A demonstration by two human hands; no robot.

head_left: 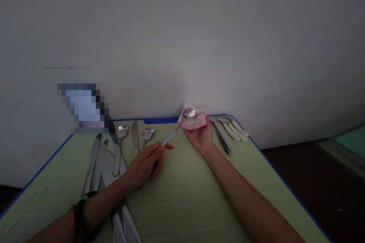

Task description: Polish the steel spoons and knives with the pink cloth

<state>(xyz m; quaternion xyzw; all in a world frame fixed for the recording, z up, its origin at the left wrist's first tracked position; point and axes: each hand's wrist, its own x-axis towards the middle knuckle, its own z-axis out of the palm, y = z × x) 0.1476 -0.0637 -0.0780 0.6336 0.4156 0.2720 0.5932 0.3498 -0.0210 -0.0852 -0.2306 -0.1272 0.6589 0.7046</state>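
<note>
My left hand (pixel 151 161) is closed around the handle of a shiny metal spoon (pixel 172 135), which slants up to the right. The spoon's bowl lies over a pink and white cloth (pixel 196 121), and whether the two touch is hard to tell. Under that cloth is my right hand (pixel 201 136), palm up, with its fingers bent at the cloth's edge and partly hidden by it. Two more spoons, one square-bowled (pixel 122 131) and another (pixel 148 134), rest on the table left of my left hand. Between them a table knife (pixel 135 133) points toward the wall.
Several large knives (pixel 91 167) lie at the left, partly beneath my left forearm. Cutlery with pale handles (pixel 230 131) and dark metal pieces (pixel 222 138) sits at the back right. The green table (pixel 182 205) has a blue edge and meets a wall (pixel 182 45). A blurred-out device (pixel 84 106) leans at back left.
</note>
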